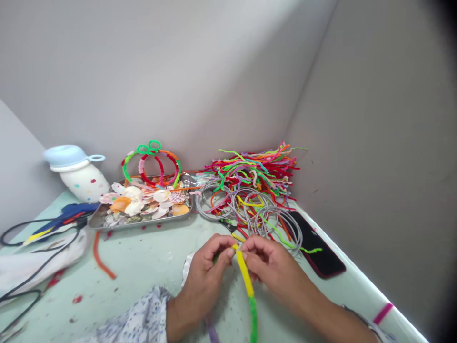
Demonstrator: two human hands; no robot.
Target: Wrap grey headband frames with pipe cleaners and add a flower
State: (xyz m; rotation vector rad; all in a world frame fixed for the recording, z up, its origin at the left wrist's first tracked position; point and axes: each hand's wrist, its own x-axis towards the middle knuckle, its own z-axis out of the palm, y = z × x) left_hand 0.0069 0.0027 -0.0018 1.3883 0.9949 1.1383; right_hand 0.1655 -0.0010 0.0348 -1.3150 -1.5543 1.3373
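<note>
A pipe cleaner strip (244, 272), yellow at the top and green below, hangs down between my two hands. The fingers of my left hand (210, 269) pinch its yellow upper end. My right hand (273, 267) closes on the same end from the right, thumb and forefinger near its tip. Below my left hand a purple fuzzy piece (212, 332) shows in part. Just beyond my fingers lie coils of grey wire (264, 219) and red-handled pliers (242, 231), partly covered.
A metal tray (143, 224) of shells bears pipe cleaner rings (152, 164). Behind the wire is a heap of colourful pipe cleaners (253, 171). A phone (323, 257) lies at right. At left are a white bottle (80, 176), a black cable (53, 262) and an orange pipe cleaner (102, 259).
</note>
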